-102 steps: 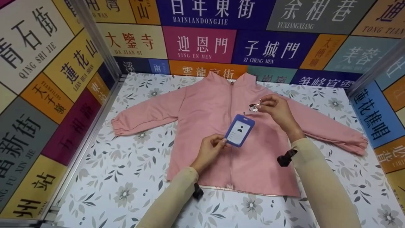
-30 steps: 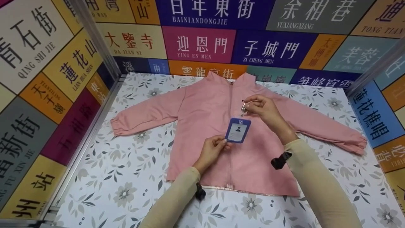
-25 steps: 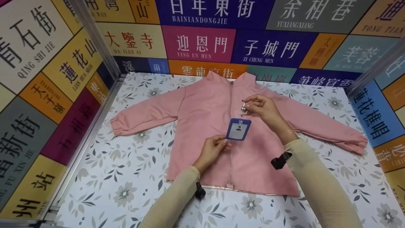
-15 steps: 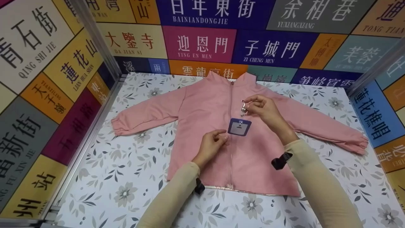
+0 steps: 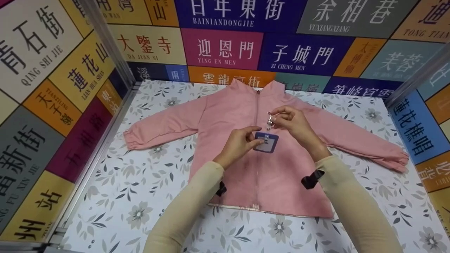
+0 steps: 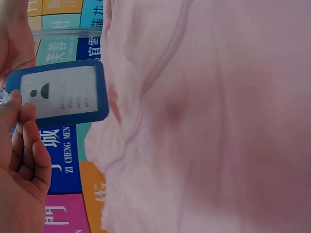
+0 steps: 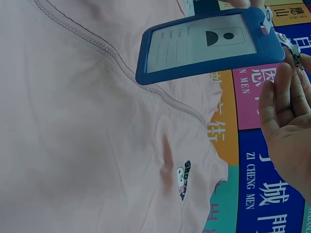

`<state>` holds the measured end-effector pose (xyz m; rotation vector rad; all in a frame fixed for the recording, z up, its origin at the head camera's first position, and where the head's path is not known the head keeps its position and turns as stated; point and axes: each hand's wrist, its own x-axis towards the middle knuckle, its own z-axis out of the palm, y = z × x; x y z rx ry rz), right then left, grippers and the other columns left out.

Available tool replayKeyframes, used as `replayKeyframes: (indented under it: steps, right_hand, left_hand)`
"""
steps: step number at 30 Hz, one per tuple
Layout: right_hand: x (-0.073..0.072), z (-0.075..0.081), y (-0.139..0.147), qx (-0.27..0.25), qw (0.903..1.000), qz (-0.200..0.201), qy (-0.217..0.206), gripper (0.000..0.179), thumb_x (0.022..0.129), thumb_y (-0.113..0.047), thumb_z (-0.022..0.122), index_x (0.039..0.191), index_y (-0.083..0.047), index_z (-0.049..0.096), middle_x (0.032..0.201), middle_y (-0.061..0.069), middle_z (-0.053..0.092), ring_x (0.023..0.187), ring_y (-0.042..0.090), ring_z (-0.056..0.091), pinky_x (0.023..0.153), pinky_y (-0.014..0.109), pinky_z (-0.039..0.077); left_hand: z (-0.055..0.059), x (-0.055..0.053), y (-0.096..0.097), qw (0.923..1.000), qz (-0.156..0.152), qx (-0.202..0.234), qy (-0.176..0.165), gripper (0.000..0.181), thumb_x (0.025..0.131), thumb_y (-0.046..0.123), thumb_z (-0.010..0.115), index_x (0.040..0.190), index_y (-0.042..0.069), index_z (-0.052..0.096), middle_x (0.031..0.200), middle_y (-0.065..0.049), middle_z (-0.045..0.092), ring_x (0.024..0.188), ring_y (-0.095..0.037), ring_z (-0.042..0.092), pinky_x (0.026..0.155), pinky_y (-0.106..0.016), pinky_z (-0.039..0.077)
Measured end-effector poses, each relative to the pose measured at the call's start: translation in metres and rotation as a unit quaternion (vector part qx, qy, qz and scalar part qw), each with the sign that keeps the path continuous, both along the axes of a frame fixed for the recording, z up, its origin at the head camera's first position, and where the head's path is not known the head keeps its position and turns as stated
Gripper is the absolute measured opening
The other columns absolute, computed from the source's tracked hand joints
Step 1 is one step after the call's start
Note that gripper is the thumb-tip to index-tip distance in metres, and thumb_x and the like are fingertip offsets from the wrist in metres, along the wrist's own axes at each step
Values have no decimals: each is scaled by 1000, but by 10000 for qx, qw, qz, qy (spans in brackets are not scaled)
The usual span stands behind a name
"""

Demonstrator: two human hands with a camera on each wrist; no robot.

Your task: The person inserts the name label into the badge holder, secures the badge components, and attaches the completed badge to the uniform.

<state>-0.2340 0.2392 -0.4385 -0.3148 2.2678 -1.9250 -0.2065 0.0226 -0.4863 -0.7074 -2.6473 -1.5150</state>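
A blue-framed ID badge holder [image 5: 268, 147] hangs above the pink zip jacket [image 5: 225, 116], tilted so its card looks foreshortened. My left hand [image 5: 237, 146] pinches it by its top corner, thumb on the front beside the small strap. Just above, my right hand [image 5: 295, 123] holds a shiny metal clip [image 5: 270, 120] between thumb and fingers. The right wrist view shows the strap [image 7: 267, 20] at the holder's slot, close to the clip [image 7: 293, 48]; whether they are joined is hard to tell. The card [image 6: 63, 90] shows a figure icon and text lines.
The jacket lies zipped with sleeves spread on a table [image 5: 140, 189] covered in a leaf-and-flower print. A small cartoon patch [image 7: 183, 179] is on its chest. Panels [image 5: 221, 47] with street names stand behind and at both sides.
My left hand let go of the holder's lower left corner, leaving it hanging tilted, then moved up to its top corner. The right hand moved left earlier and has since stayed nearly still with the clip.
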Motion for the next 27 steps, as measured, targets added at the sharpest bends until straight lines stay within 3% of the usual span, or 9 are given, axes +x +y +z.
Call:
replayKeyframes:
  steps: [8, 17, 27]
  right_hand:
    - [5, 6, -4, -66, 9999, 69, -32, 34, 96, -7, 62, 121, 15, 54, 86, -5, 74, 77, 10, 68, 78, 24, 58]
    - [0, -5, 1, -64, 9999, 0, 88, 35, 94, -17, 68, 119, 6, 59, 87, -5, 73, 78, 10, 68, 80, 24, 58]
    - [1, -4, 1, 31, 9996, 19, 264, 33, 94, -19, 68, 117, 4, 60, 87, -6, 73, 79, 10, 67, 82, 24, 58]
  left_hand:
    - [14, -6, 6, 9996, -284, 22, 34, 33, 87, 30, 74, 115, 13, 73, 71, -3, 70, 56, -2, 56, 52, -15, 48]
    - [22, -11, 12, 9996, -15, 249, -155, 24, 88, 32, 74, 104, 14, 78, 60, 4, 59, 49, -4, 47, 47, -18, 38]
    - [21, -16, 15, 9971, -3, 542, -530, 16, 88, 28, 75, 96, 15, 79, 60, 6, 56, 51, -6, 44, 48, -19, 36]
